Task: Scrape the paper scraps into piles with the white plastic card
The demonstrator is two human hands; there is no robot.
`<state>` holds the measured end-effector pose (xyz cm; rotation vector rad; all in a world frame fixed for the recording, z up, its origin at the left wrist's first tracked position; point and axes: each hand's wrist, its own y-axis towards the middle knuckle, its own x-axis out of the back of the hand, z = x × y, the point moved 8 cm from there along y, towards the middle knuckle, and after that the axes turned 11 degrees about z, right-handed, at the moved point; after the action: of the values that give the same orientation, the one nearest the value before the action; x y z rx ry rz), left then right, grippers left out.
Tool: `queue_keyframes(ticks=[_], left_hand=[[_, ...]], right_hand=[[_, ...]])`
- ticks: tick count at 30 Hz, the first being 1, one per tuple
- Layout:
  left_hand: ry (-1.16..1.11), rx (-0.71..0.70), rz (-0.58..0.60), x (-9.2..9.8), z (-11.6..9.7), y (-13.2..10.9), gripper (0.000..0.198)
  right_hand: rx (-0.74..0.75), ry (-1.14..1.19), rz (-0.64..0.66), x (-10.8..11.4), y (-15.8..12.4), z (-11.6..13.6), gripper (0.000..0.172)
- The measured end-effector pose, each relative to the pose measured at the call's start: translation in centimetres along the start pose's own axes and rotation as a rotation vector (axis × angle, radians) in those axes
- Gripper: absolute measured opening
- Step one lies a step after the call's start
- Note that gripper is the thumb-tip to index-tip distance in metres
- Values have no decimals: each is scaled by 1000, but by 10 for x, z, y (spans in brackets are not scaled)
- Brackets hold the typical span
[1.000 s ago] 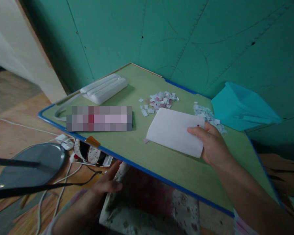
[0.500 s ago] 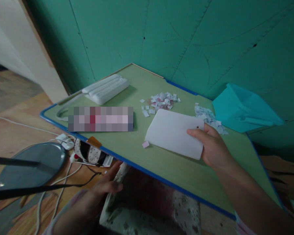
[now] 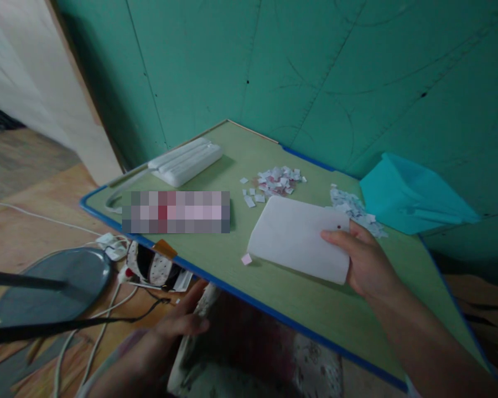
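Card (image 3: 294, 240), white and flat, low over the green table (image 3: 336, 318), right hand (image 3: 363, 260) pinching its right edge, thumb on top! Looks light, fairly stiff, likely smooth; that edge, near the small dark spot, seems a sound place to hold. One pink paper square (image 3: 246, 259) lies near its left corner, paper scraps (image 3: 282, 179) beyond. Below, left hand (image 3: 180, 327) clasps the rim of the bin (image 3: 317, 354). Writing? None readable; the long thing (image 3: 176, 212) is pixelated.
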<state>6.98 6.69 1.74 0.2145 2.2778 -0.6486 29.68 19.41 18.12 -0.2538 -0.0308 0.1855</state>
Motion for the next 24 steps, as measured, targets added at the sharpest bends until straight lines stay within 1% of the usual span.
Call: queue_keyframes(ticks=[2,5,7,9,11,14,19,22,24], left_hand=[[50,-9,-23,4,-2,-1,51],[-11,-18,-44,2,-2,-3,49],[-73,-2,-30,-4,-1,-4,43],[-83,1,1,-9,-1,-4,41],[-72,-2,4,-10,-3,-4,41],[-83,7,-14,-9,-2,-6,43],[-145,-8,27,-14,-1,-7,42],[-72,-24,-28,-7,-3,-7,49],[-39,-13,-22,-5,-2,-6,56]], right_hand=[[2,-16,3,0,-1,1,27],[1,-24,19,0,-1,-1,25],[0,-43,36,0,-1,-3,23],[-3,-82,52,0,-1,-5,22],[-5,-115,58,0,0,-6,21],[-4,-88,41,1,0,-5,23],[-10,-4,-31,6,-1,-1,25],[9,-28,-33,8,-2,0,23],[16,-76,2,5,-2,0,23]])
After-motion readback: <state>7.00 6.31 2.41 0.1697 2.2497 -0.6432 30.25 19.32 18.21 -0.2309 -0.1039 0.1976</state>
